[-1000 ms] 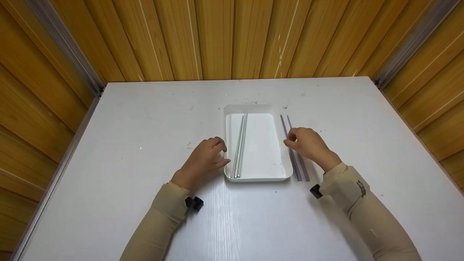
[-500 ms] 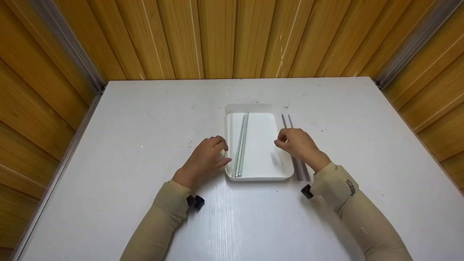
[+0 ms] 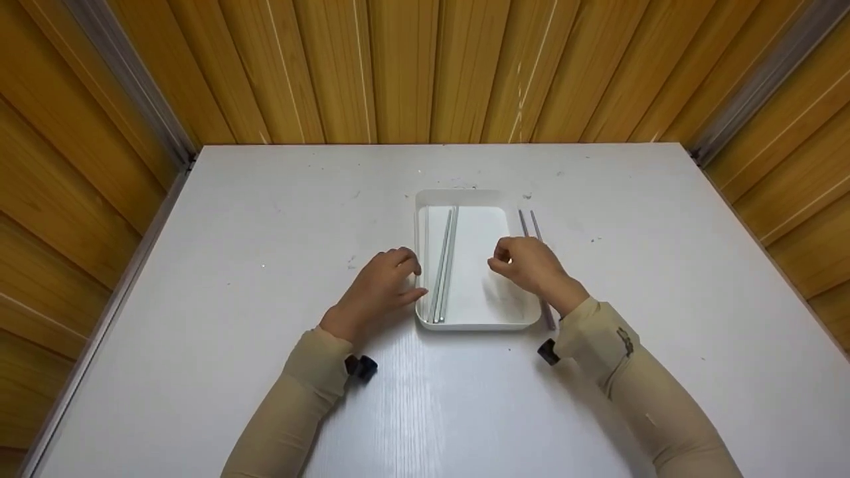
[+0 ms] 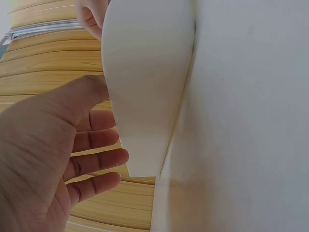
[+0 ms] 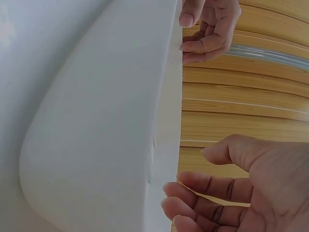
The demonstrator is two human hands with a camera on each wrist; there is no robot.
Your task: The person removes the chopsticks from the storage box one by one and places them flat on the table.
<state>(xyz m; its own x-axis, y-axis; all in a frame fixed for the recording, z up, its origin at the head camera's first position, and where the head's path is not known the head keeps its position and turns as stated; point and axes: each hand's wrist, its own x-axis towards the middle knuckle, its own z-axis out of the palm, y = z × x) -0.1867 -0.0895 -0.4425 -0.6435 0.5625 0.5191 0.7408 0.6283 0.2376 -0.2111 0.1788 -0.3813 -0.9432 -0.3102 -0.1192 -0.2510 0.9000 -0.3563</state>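
Mid-frame, the left hand (image 3: 377, 284) is hovering at the tray (image 3: 477, 326), the right hand (image 3: 531, 267) above it. Thumbs and fingers are standing apart.

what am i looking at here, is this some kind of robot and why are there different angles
No robot: these are a person's bare left hand and right hand, in beige sleeves. The wide view is filmed from the person's head, looking forward and down; the two close-ups are filmed from the wrists.

On the white table sits a white tray with slim silvery sticks, possibly chopsticks, lying in it. Two purplish sticks lie to the tray's right, partly hidden by the right arm and hand.

Each hand is at one side of the tray; whether either touches it is hard to tell. Neither appears to hold anything.
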